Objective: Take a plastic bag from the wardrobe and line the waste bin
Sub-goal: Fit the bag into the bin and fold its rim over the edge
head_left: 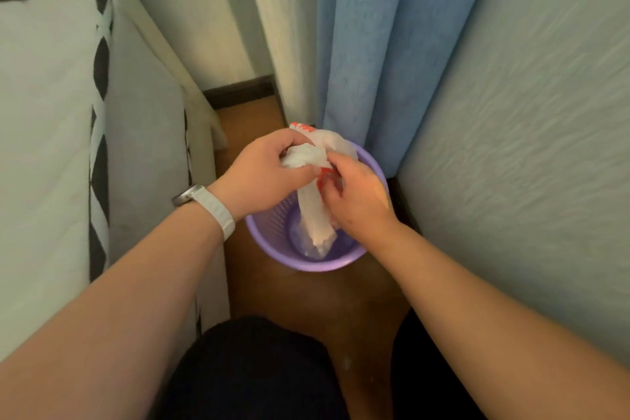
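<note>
A small purple mesh waste bin (pixel 272 235) stands on the brown floor in a corner. Above its mouth I hold a crumpled white plastic bag (pixel 315 215) with red print. My left hand (pixel 262 174), with a white watch on its wrist, grips the bunched top of the bag. My right hand (pixel 358 194) pinches the bag just beside it, over the bin's right rim. The bag's lower end hangs down inside the bin, still twisted into a narrow strip. The bin's far rim is partly hidden behind the bag and my hands.
A bed (pixel 51 133) with a white cover and black-and-white trim runs along the left. A blue curtain (pixel 385 54) and a pale curtain (pixel 289 31) hang behind the bin. A pale wall (pixel 528 112) closes the right side. My dark-clothed knees (pixel 252 372) are at the bottom.
</note>
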Demonstrator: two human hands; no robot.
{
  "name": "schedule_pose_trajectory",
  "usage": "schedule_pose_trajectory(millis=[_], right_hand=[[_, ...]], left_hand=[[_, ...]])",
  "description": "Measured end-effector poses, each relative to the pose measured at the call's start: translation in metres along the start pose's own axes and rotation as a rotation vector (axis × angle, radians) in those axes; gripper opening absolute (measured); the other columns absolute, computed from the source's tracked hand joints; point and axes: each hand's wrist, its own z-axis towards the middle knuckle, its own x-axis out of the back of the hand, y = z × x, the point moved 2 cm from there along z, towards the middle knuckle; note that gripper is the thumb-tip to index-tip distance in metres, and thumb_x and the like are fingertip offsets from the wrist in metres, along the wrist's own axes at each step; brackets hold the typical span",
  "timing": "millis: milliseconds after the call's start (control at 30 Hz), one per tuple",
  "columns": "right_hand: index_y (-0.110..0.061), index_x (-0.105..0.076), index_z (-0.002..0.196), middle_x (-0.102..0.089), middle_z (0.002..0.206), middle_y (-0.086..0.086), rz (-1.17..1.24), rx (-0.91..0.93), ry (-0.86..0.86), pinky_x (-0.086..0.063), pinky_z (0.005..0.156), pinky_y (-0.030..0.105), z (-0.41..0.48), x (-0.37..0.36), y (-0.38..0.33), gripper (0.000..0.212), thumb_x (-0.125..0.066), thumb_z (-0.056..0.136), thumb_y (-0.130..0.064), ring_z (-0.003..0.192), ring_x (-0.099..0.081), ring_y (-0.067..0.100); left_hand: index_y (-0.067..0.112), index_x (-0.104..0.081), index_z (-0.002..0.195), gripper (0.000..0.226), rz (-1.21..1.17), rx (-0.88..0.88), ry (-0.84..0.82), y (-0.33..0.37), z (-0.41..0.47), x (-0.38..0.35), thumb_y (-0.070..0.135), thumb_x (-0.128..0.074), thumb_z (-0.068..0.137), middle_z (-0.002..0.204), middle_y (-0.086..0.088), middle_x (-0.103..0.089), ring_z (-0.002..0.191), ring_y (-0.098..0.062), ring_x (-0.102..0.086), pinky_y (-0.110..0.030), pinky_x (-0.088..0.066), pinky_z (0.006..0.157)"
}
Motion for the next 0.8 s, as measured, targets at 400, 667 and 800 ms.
schedule_pose_trajectory(millis=[400,667,800], right_hand=[[-0.035,-0.055,0.093,-0.058,0.082,-0.014,0.116,-0.03,-0.105,-0.049,0.062,0.033,-0.015,-0.01,0.017,0.008,-0.05,0.096,-0.04,0.074,-0.055,0.005],[-0.031,-0.063,0.089,-0.056,0.082,-0.02,0.101,0.03,0.025,-0.041,0.066,0.024,-0.006,0.012,0.02,0.009,-0.055,0.091,-0.029,0.078,-0.049,0.001],[-0.019,-0.068,0.093,-0.065,0.089,-0.005,0.022,0.062,0.055,-0.045,0.071,0.029,-0.002,0.023,0.024,0.008,-0.062,0.089,-0.018,0.081,-0.054,0.01]], left_hand=[[0.035,-0.066,0.097,0.018,0.15,0.02,-0.1,-0.019,0.004,-0.017,0.034,-0.077,0.082,0.091,0.017,-0.068,0.084,0.004,-0.062,-0.013,-0.048,0.072],[0.032,-0.071,0.096,0.008,0.039,0.083,-0.145,-0.012,0.006,-0.009,0.028,-0.065,0.092,0.09,0.013,-0.072,0.083,-0.001,-0.065,-0.022,-0.05,0.077],[0.032,-0.072,0.083,0.013,0.085,0.125,-0.114,-0.009,0.007,0.0,0.044,-0.067,0.088,0.076,0.011,-0.072,0.068,-0.003,-0.067,-0.019,-0.052,0.06]])
